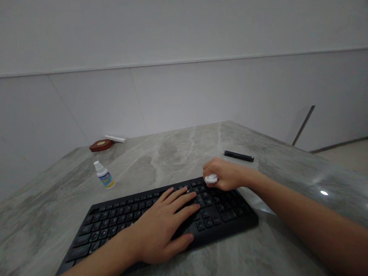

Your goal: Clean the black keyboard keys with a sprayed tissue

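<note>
A black keyboard (212, 230) lies at a slant on the grey marbled table. My left hand (166, 224) rests flat across its middle keys, fingers stretched out and spread. At the keyboard's upper right edge, my right hand (222, 175) is closed round a crumpled white wad (211, 178), which looks like tissue or cloth; most of it is hidden in the fist. This hand touches or hovers just over the top right keys; I cannot tell which.
A small white spray bottle (104, 175) with a colourful label stands left of the keyboard. A black pen-like stick (239, 156) lies beyond my right hand. Near the wall (170, 94) are a reddish-brown box (100, 145) and a flat white strip (115, 138). The table's (172, 152) right edge borders the floor.
</note>
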Tool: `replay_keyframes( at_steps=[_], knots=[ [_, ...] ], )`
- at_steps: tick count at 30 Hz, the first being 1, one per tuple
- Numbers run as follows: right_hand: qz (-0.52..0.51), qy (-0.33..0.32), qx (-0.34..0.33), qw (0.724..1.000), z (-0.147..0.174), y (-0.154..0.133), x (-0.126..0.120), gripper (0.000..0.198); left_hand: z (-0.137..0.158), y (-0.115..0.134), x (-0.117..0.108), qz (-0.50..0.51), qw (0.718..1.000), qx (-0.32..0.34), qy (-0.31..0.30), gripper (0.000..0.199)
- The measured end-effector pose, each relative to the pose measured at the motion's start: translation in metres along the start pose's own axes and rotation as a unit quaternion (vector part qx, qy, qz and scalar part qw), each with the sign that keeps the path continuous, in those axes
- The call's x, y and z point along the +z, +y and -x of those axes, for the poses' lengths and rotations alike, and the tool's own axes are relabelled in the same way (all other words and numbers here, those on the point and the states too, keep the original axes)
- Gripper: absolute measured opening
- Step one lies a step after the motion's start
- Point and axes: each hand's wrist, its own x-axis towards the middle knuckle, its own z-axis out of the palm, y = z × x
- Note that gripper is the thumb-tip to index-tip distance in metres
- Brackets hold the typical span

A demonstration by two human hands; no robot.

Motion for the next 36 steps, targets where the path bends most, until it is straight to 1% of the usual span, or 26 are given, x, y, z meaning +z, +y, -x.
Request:
replay_keyframes(
  at_steps=[6, 11, 15, 16, 19, 20, 24, 27, 29, 32, 34, 36],
  knots=[
    [-0.001, -0.014, 0.003, 1.0, 0.0021, -0.0005, -0.0049, 0.017, -0.0004, -0.0009, -0.0003, 0.001, 1.0, 0.0, 0.0, 0.062],
    [-0.002, -0.005, 0.018, 1.0, 0.0021, -0.002, -0.0002, 0.009, -0.0005, -0.0005, -0.001, 0.006, 1.0, 0.002, 0.005, 0.061],
    [-0.026, -0.036, 0.039, 0.998, 0.0014, -0.0068, 0.0012, 0.009, 0.0007, 0.0, -0.0006, 0.004, 1.0, 0.004, 0.007, 0.062],
    [-0.022, -0.036, 0.048, 0.998, 0.0016, -0.0076, 0.0005, 0.01, 0.0008, 0.0, -0.0006, 0.004, 1.0, 0.004, 0.006, 0.062],
    [0.005, -0.011, 0.07, 0.997, 0.0028, -0.0089, -0.002, 0.012, 0.0009, -0.0002, -0.001, 0.001, 1.0, 0.002, 0.003, 0.061],
    [0.005, -0.01, 0.068, 0.998, 0.0032, -0.0091, -0.0026, 0.012, 0.0008, -0.0002, -0.0011, 0.002, 1.0, 0.001, 0.003, 0.061],
    [-0.016, -0.037, 0.053, 0.998, 0.003, -0.0089, -0.0025, 0.009, 0.0009, 0.0, -0.0012, 0.015, 1.0, 0.009, 0.013, 0.061],
    [0.012, -0.007, 0.079, 0.997, 0.0023, -0.007, -0.0009, 0.011, 0.0013, 0.0003, -0.001, 0.011, 1.0, 0.008, 0.012, 0.061],
    [0.024, 0.001, 0.087, 0.996, 0.0022, -0.0064, -0.0001, 0.011, 0.0013, 0.0006, -0.0009, 0.004, 1.0, 0.005, 0.008, 0.061],
    [0.001, -0.002, 0.086, 0.996, 0.0031, -0.0078, -0.0006, 0.006, 0.0007, 0.0005, -0.0009, -0.004, 1.0, 0.003, 0.001, 0.061],
    [-0.017, 0.005, 0.097, 0.995, 0.0041, -0.0092, -0.0023, 0.012, 0.0004, 0.0003, -0.0009, -0.003, 1.0, 0.003, -0.001, 0.061],
    [-0.01, 0.008, 0.117, 0.993, 0.005, -0.0098, -0.0044, 0.012, 0.0004, 0.0, -0.0008, 0.004, 1.0, 0.004, 0.006, 0.061]
  ],
)
